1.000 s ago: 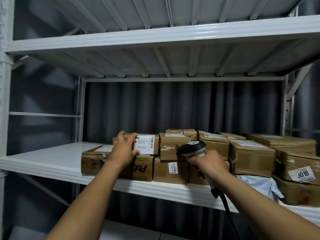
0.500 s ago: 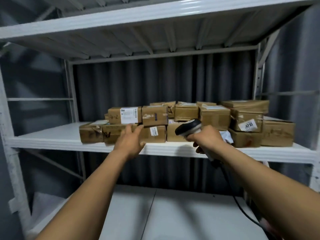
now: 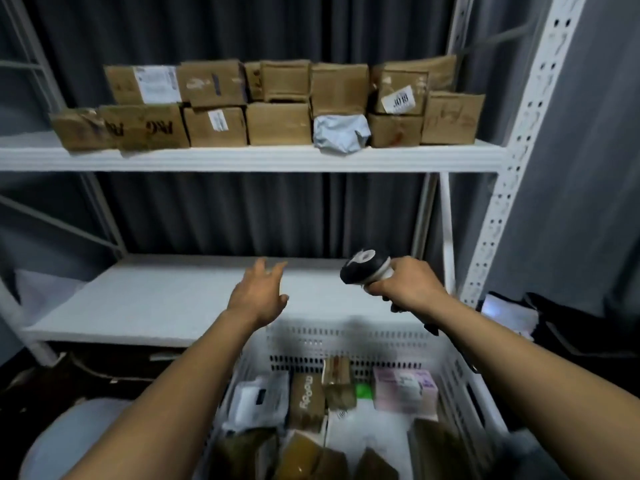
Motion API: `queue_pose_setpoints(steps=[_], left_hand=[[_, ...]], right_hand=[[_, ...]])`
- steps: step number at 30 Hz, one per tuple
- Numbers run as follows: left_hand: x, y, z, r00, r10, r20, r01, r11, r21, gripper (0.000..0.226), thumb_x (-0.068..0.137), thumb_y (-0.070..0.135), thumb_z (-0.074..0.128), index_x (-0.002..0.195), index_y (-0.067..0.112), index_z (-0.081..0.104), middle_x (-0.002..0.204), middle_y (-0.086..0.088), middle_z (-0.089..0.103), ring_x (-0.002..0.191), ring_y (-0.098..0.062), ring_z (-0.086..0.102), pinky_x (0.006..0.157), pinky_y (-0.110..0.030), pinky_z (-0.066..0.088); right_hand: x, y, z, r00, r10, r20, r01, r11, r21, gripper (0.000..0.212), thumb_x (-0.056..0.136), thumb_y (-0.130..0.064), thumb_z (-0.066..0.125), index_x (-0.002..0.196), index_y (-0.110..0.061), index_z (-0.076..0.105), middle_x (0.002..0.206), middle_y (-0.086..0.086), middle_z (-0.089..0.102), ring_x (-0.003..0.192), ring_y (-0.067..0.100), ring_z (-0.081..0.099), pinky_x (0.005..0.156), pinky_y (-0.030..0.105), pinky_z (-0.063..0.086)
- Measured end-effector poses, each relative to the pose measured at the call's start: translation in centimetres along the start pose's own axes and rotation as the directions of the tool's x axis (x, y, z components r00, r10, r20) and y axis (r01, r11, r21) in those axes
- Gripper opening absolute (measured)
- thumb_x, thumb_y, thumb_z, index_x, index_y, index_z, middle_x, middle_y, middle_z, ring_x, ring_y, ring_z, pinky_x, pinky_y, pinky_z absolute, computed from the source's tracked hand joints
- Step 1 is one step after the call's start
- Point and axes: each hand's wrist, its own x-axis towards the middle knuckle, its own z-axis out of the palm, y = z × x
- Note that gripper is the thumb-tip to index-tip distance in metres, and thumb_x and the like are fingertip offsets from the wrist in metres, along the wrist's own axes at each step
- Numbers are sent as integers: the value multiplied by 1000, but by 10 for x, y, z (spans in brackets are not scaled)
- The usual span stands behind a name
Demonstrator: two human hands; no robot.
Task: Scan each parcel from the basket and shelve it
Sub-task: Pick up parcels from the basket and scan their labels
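Note:
A white perforated basket [image 3: 346, 344] stands below me, holding several parcels: a brown box [image 3: 306, 400], a white bag [image 3: 258, 400], a pink box [image 3: 403, 389] and brown packets. My left hand [image 3: 258, 296] hovers empty with fingers spread above the basket's far edge. My right hand [image 3: 405, 284] grips a black and white barcode scanner [image 3: 363, 271], its cable trailing down. Several cardboard parcels [image 3: 277, 123] and a grey bag [image 3: 341, 133] sit stacked on the upper white shelf [image 3: 242, 159].
A lower white shelf [image 3: 156, 303] lies behind the basket. A perforated white upright [image 3: 512, 161] rises at the right, with dark bags [image 3: 568, 327] beside it. A pale round object [image 3: 69, 441] sits at bottom left. Grey curtain hangs behind.
My left hand let go of the labelled box on the upper shelf and dropped down toward the basket. The view tilted down; the scanner hand lowered too.

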Motion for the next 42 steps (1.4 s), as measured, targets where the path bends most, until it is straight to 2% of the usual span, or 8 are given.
queue_pose_setpoints(steps=[11,16,20,24,28,33,39,42], left_hand=[[-11,57,157,952,38,303,-66,994,84,64,96,35,52,152,27,22,159,-10,12,142,-33,23,110,-42,34],[8,72,229,906,-5,423,-67,986,155,78,86,37,65,151,25,24,156,-11,18,138,-36,30,104,-43,42],[33,76,281,901,-83,426,18,988,154,62,94,40,48,149,23,26,154,-12,25,136,-34,33,105,-41,38],[58,74,325,887,-175,427,130,983,133,67,94,53,43,150,22,24,153,-15,28,135,-36,33,110,-40,31],[78,79,361,854,-253,455,244,966,81,71,93,56,47,149,18,27,147,-17,34,127,-35,44,100,-35,37],[89,86,396,792,-348,501,388,921,28,86,91,49,57,155,21,7,152,-26,18,122,-43,48,98,-36,41],[83,76,390,759,-416,500,529,842,-103,102,71,55,68,153,28,14,129,-24,51,114,-42,52,97,-37,45],[66,72,358,781,-409,471,568,779,-265,102,67,55,69,152,30,18,134,-18,47,120,-39,47,100,-37,43]], right_hand=[[15,163,48,980,195,25,-197,975,103,27,70,-35,76,88,-16,69,82,9,72,75,29,69,74,41,58],[51,211,74,963,269,21,-269,951,154,22,76,-35,74,80,-15,66,76,7,69,72,27,65,64,30,48],[85,233,100,957,285,55,-290,947,137,23,80,-40,67,71,-21,58,82,9,70,83,29,66,63,29,43],[114,255,132,937,333,100,-344,930,128,25,80,-33,67,63,-17,56,87,14,71,86,32,67,64,30,44],[128,275,155,916,371,155,-393,907,153,18,88,-31,64,82,-14,62,79,6,61,81,24,62,61,24,34],[142,286,173,896,421,139,-438,890,123,23,87,-32,67,76,-17,54,75,5,52,82,25,63,61,27,34],[146,282,170,922,367,125,-382,915,130,24,86,-26,67,83,-3,66,86,18,70,87,32,66,62,30,40],[139,271,164,917,372,142,-397,887,238,24,80,-27,70,71,-6,62,74,19,70,75,33,68,67,36,52]])
